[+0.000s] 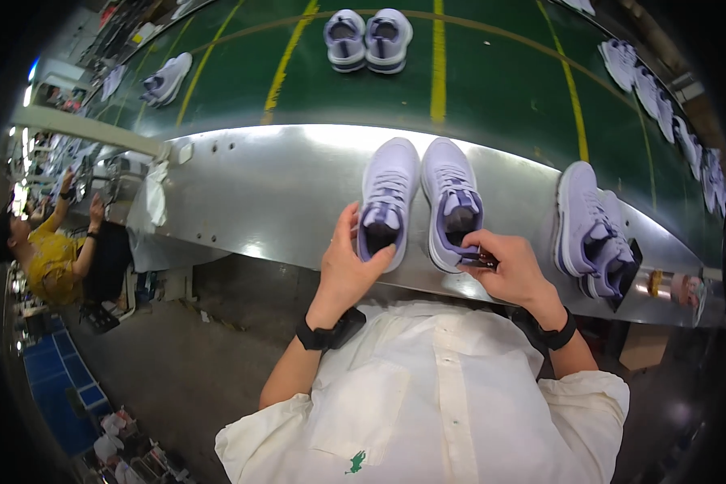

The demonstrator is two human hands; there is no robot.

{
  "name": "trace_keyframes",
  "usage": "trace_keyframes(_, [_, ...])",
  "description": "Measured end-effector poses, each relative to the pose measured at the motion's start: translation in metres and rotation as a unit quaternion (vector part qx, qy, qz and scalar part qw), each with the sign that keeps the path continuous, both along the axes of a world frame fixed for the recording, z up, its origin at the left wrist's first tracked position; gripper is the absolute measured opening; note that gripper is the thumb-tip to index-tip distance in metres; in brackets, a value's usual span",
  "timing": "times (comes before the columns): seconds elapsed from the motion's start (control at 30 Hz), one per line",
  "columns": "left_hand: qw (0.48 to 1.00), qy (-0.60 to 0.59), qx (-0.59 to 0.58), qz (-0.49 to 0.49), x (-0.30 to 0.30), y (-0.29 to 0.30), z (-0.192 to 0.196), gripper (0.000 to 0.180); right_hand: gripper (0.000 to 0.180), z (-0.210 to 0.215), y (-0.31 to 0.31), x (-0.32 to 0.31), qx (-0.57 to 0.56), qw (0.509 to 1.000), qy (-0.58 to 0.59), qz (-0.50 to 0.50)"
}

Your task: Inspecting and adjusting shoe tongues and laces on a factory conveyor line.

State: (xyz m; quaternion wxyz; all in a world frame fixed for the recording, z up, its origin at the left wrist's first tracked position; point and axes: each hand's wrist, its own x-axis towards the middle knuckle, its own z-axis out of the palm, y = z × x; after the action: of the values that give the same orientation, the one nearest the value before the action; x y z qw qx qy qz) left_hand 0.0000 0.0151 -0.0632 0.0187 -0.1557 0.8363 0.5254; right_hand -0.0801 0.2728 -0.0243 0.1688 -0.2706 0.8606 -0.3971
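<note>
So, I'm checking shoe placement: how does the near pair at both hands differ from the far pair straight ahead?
The near pair stands on the metal ledge; the far pair on the green belt. The left hand and right hand touch the near pair, while nobody touches the far pair. The near pair's heels stand apart; the far pair's nearly meet. Both are pale with purple trim.

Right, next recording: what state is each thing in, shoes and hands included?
left near shoe: upright, laced, toe pointing away
right near shoe: upright, laced, toe pointing away
left hand: at the left near shoe's heel, thumb and fingers apart
right hand: curled at the right near shoe's heel, with a small dark item, unclear
far shoe pair: upright, side by side
green belt: motion can't be told
</note>
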Motion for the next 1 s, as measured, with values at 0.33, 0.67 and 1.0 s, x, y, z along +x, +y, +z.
trace_keyframes(0.33, [0.899,0.332,-0.251,-0.14,-0.042,0.071,0.039,0.041,0.025,0.01,0.06,0.034,-0.171,0.972,-0.112,-0.115])
trace_keyframes(0.67, [0.873,0.323,-0.292,-0.22,-0.052,0.1,0.028,0.031,0.028,-0.018,0.044,0.021,-0.144,0.974,-0.052,-0.17])
trace_keyframes(1.0, [0.928,0.248,-0.208,-0.187,-0.051,0.1,0.028,0.031,0.029,-0.021,0.035,0.014,-0.048,0.97,0.081,-0.223])
